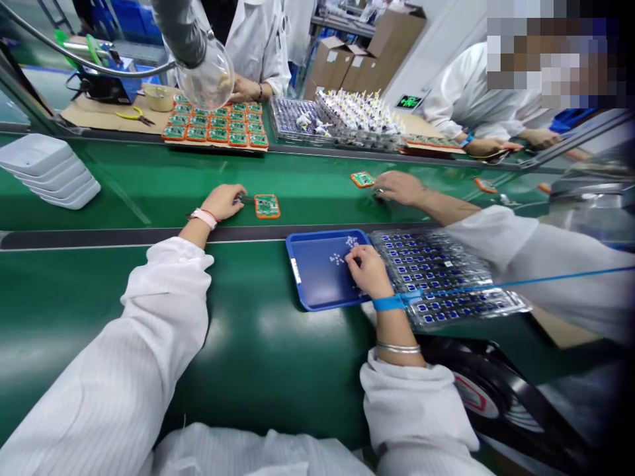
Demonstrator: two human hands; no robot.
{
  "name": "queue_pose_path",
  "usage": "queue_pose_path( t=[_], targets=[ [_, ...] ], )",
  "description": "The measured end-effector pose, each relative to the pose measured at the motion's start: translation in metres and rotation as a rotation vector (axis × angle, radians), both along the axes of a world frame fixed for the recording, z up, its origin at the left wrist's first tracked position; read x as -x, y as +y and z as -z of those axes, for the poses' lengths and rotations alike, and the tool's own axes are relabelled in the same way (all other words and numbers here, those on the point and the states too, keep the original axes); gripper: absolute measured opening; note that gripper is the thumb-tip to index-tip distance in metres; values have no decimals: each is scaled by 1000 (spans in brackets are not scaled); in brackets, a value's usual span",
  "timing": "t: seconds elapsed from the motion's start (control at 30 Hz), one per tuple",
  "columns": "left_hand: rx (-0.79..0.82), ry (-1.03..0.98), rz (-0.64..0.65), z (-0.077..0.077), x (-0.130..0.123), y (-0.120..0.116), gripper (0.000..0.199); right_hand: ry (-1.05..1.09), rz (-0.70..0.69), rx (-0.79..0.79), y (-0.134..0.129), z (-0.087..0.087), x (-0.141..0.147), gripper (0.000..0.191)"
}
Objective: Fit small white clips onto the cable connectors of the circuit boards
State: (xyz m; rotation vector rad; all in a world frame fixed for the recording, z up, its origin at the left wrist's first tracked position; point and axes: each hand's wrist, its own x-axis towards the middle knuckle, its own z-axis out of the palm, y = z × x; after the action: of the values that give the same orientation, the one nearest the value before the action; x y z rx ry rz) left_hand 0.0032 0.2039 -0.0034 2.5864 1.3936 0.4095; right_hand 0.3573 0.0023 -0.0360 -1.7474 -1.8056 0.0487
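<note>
My left hand [224,201] is over the green belt with its fingers closed around a small dark part that I cannot make out. Just right of its fingertips lies a green circuit board with an orange border [267,206]. My right hand [366,268] is above the right part of a blue tray [317,284], thumb and fingertips pinched together; anything between them is too small to tell. Small white pieces [337,259] lie scattered in the tray near those fingertips. A blue wrist strap [389,302] circles my right wrist.
A co-worker's hand [401,188] reaches across the belt beside another board [362,179]. Right of the blue tray is a clear tray of blue parts [431,277]. White trays [49,168] are stacked at left. Rows of boards [215,123] and a lamp-like clear hood [206,76] stand beyond the belt.
</note>
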Motion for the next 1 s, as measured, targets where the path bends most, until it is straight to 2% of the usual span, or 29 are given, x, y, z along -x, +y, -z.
queue_pose_path(
  t=[0.1, 0.17, 0.33, 0.43, 0.53, 0.63, 0.73, 0.8, 0.9, 1.0],
  targets=[
    [-177, -24, -270, -2, 24, -3, 32, 4, -16, 10, -2, 0, -3, 12],
    [-222, -44, -386, -4, 26, -14, 34, 3, -29, 22, -4, 1, -5, 11],
    [-120, 21, -363, -7, 10, -46, 63, -5, -49, 32, -7, 2, -7, 11],
    [-94, 35, -390, -8, 11, -48, 62, -2, -39, 24, -8, -2, -5, 10],
    [-34, -76, -421, -10, 20, -47, 67, 36, -13, -15, -12, -13, 4, 11],
    [20, -268, -325, -12, 30, -65, 72, 155, -47, -50, -18, -32, 30, 11],
    [38, -401, -111, -14, 34, -107, 70, 308, -194, -11, -30, -50, 77, 12],
    [69, -411, 21, -16, 34, -140, 66, 400, -327, 63, -41, -57, 114, 13],
    [140, -341, 176, -16, 34, -183, 61, 516, -443, 150, -58, -52, 160, 12],
    [246, -272, 347, -13, 35, -210, 58, 575, -418, 168, -66, -38, 183, 9]
  ],
)
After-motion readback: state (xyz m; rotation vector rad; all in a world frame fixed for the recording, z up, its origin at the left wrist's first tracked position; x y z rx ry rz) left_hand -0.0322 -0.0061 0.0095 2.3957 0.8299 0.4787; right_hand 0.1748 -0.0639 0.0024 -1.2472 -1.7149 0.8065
